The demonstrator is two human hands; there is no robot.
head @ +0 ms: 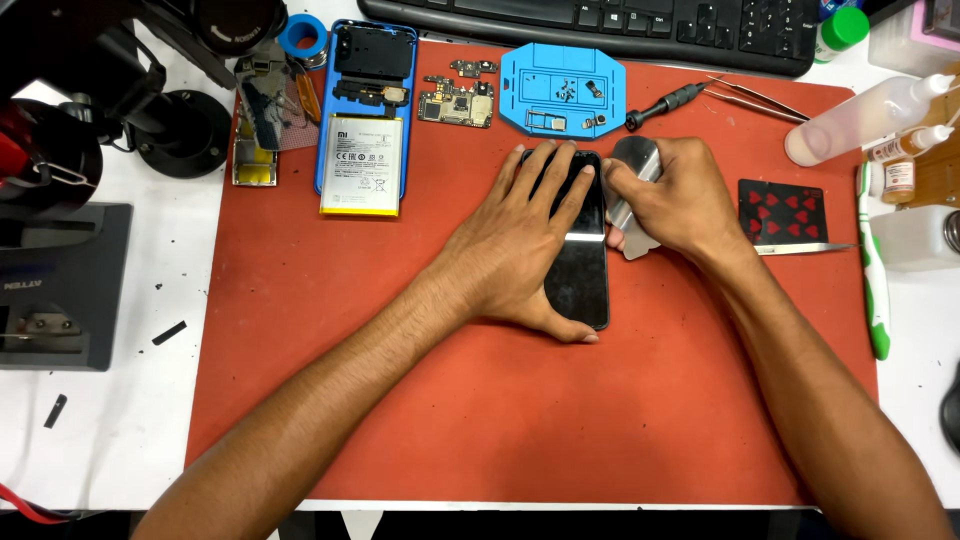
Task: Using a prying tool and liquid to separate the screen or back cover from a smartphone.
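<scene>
A black phone screen point(582, 275) lies face up in the middle of the red work mat point(400, 400). My left hand point(515, 245) rests flat on it, fingers spread, pressing it down. My right hand point(672, 200) sits at the phone's right edge and grips a thin flat metal pry tool point(636, 160), whose blade meets the side of the phone. Part of the screen is hidden under my left palm.
At the mat's back lie an opened blue phone back with its battery point(362, 165), a circuit board point(457, 103), a blue parts tray point(562, 90), a screwdriver point(665, 103) and tweezers point(760, 97). A playing card point(782, 212), bottles point(865, 118) and a green toothbrush point(876, 280) are right; a keyboard point(600, 25) behind.
</scene>
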